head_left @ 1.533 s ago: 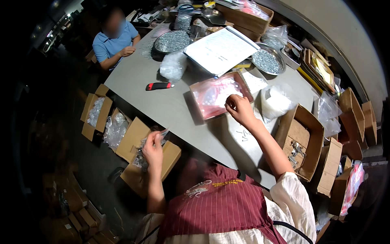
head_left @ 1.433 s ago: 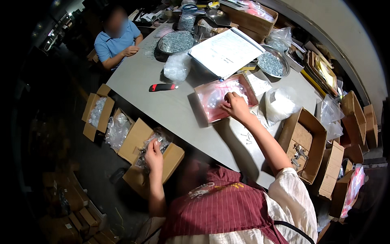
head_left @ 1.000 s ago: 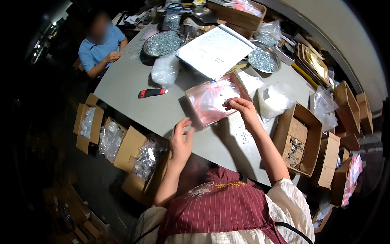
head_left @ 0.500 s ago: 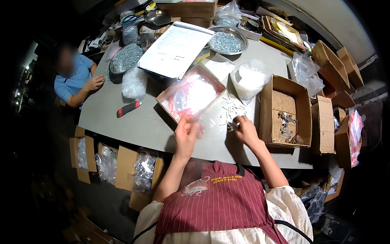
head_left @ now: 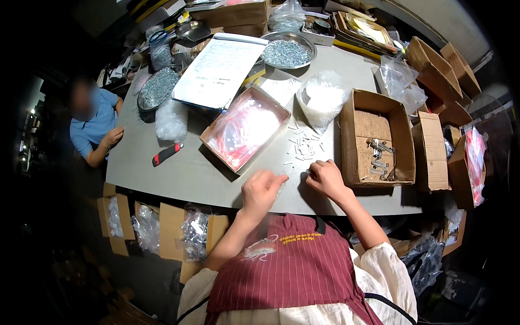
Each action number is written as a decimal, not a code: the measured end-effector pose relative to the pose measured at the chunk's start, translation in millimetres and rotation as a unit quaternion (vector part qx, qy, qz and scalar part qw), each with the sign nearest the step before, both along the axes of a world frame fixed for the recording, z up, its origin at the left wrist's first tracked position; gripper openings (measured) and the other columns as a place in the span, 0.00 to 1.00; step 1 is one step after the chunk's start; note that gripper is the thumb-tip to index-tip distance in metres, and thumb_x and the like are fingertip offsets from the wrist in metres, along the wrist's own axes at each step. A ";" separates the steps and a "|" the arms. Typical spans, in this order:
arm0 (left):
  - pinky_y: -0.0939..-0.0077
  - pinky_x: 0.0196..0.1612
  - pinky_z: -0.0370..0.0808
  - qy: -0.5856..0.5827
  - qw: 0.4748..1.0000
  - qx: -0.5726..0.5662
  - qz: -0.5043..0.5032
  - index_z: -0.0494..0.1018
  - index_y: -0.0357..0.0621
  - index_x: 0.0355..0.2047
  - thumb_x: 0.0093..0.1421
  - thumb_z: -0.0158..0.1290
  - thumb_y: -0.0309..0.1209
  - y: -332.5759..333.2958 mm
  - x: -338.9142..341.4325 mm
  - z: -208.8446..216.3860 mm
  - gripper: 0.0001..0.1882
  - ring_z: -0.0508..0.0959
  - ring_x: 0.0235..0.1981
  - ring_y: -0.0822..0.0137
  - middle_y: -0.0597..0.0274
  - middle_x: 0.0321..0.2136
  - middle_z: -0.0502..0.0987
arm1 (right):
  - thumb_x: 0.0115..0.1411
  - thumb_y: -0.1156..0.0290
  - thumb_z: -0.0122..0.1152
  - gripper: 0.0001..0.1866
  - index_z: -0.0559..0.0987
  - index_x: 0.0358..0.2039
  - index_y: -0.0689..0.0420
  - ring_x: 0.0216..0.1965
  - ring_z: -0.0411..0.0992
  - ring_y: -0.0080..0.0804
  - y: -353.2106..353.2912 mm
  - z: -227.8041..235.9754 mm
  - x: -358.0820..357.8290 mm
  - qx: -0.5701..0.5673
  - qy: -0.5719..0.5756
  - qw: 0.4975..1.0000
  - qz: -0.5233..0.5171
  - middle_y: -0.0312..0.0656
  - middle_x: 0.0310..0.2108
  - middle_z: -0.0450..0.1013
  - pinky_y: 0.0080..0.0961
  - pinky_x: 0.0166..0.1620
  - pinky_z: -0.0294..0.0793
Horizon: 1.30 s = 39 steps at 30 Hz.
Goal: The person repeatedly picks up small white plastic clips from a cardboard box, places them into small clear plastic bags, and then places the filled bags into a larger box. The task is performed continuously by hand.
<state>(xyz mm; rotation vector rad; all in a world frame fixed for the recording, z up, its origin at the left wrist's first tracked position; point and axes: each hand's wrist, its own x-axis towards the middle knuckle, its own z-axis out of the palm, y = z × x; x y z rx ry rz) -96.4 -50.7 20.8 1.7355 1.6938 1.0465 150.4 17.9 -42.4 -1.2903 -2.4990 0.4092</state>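
Observation:
Above the near edge of the grey table, my left hand (head_left: pixel 260 190) is closed, and a bit of clear plastic bag (head_left: pixel 280 189) shows by its fingertips. My right hand (head_left: pixel 326 179) rests low over the table with its fingers curled together; whatever they hold, if anything, is hidden. Just beyond it lies a loose scatter of small white plugs (head_left: pixel 306 147). Left of the plugs stands a shallow cardboard box (head_left: pixel 272 99) holding clear bags with red edges (head_left: pixel 244 138). A translucent bag of white pieces (head_left: pixel 323 97) stands behind the plugs.
A deep cardboard box (head_left: pixel 351 141) with metal brackets stands to the right. A red-and-black box cutter (head_left: pixel 167 155) lies on the left. Behind are a clipboard with paper (head_left: pixel 222 70) and a metal bowl of screws (head_left: pixel 287 52). A person in blue (head_left: pixel 97 127) sits at the left.
My left hand has turned and come lower, its fingers closing up, so less of the clear bag shows. My right hand has drawn back slightly from the white plugs. The view has shifted a little.

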 end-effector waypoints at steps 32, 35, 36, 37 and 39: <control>0.51 0.52 0.69 0.112 0.956 0.177 -0.206 0.74 0.42 0.47 0.45 0.67 0.24 27.6 125.6 35.6 0.27 0.74 0.46 0.46 0.52 0.40 0.75 | 0.45 0.63 0.62 0.32 0.83 0.56 0.44 0.78 0.34 0.58 -49.7 131.7 93.0 -0.111 0.016 0.991 0.074 0.44 0.71 0.62 0.69 0.72 0.17; 0.56 0.47 0.69 0.086 0.958 0.131 -0.241 0.74 0.44 0.35 0.48 0.65 0.24 33.7 123.8 13.1 0.15 0.76 0.40 0.48 0.55 0.34 0.76 | 0.49 0.64 0.61 0.23 0.86 0.47 0.46 0.69 0.61 0.44 -39.4 150.3 91.6 -0.111 0.058 0.984 0.124 0.40 0.57 0.76 0.62 0.74 0.31; 0.57 0.47 0.69 0.072 0.961 0.121 -0.237 0.74 0.44 0.35 0.49 0.64 0.23 35.3 126.2 11.3 0.14 0.76 0.40 0.49 0.56 0.34 0.77 | 0.50 0.64 0.61 0.20 0.87 0.45 0.46 0.65 0.67 0.41 -29.3 152.2 95.7 -0.119 0.074 0.979 0.149 0.39 0.53 0.79 0.61 0.74 0.35; 0.57 0.47 0.69 0.056 0.965 0.110 -0.231 0.74 0.44 0.35 0.50 0.64 0.23 36.8 127.4 9.5 0.13 0.76 0.39 0.49 0.57 0.33 0.77 | 0.52 0.66 0.60 0.13 0.87 0.38 0.49 0.50 0.77 0.34 -16.2 130.4 109.2 -0.052 0.204 0.974 0.088 0.36 0.42 0.82 0.54 0.71 0.49; 0.57 0.47 0.70 0.033 0.972 0.094 -0.211 0.74 0.44 0.34 0.52 0.63 0.24 38.3 126.5 3.2 0.10 0.77 0.38 0.48 0.57 0.32 0.78 | 0.53 0.73 0.62 0.12 0.84 0.40 0.55 0.42 0.78 0.42 23.4 99.7 145.3 0.001 0.201 0.979 -0.019 0.42 0.38 0.80 0.43 0.55 0.70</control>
